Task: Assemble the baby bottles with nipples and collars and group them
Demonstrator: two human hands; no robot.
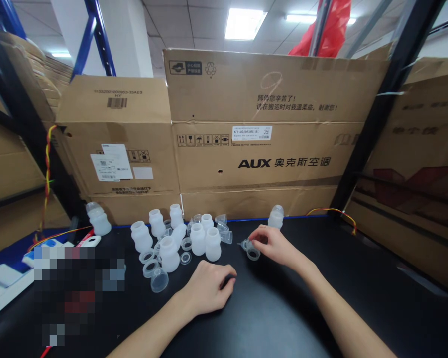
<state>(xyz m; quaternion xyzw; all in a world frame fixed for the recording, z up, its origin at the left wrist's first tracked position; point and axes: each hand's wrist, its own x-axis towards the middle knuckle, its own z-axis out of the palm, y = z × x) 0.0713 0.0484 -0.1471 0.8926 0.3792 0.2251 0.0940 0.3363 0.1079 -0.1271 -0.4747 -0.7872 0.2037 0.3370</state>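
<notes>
Black worktable [283,318], cardboard cartons [261,149] walling its far edge. Right hand [274,244]: fingertips pinching a clear ring part [252,252] just off the tabletop, held low where the surface can take it. Left hand [208,287]: loosely curled, knuckles down on the table, grasping nothing visible. Cluster of translucent bottles [194,237] with loose rings and caps sits left of the ring part, grouped within reach; one bottle [276,217] stands apart behind the right hand. Open tabletop lies right and front.

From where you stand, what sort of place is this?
Probably a warehouse or packing workshop: big cardboard cartons line metal racking, and many small white plastic bottles sit on a black worktable.
</notes>
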